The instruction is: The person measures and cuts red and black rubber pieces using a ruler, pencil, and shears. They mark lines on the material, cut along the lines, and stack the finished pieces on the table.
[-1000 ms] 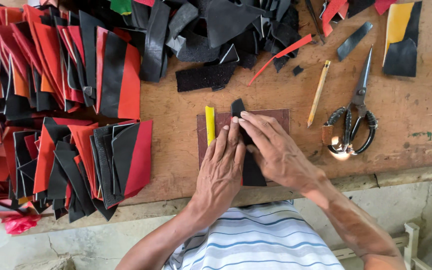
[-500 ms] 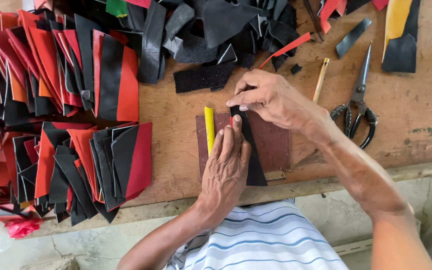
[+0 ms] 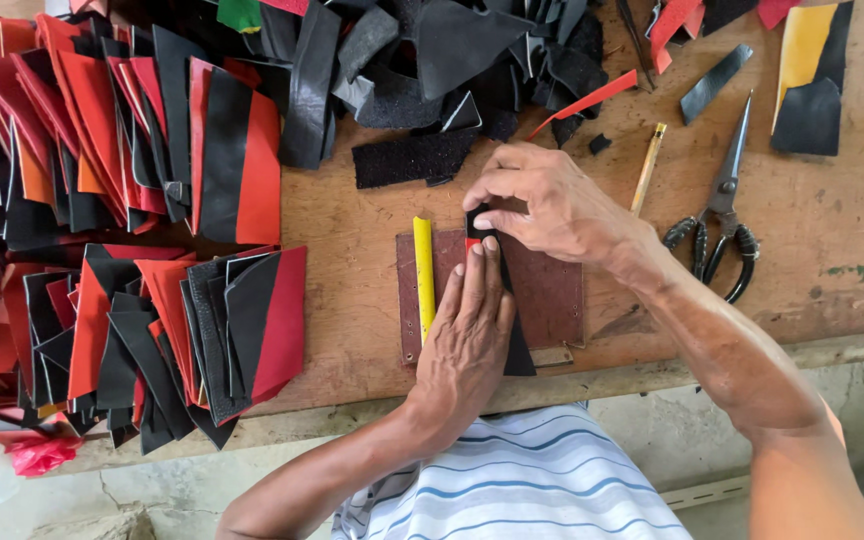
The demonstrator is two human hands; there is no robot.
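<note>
both forearms bare — no sleeves, rings or watch past the fingers (image 3: 472, 290). left hand (image 3: 467, 335) and right hand (image 3: 552, 205) ungloved. below the wrists — a white shirt (image 3: 542, 495) with thin blue stripes.

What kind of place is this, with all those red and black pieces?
Probably a small leather craft workshop: stacks of cut red-and-black pieces, scissors and a worn wooden workbench all point to it.
</note>
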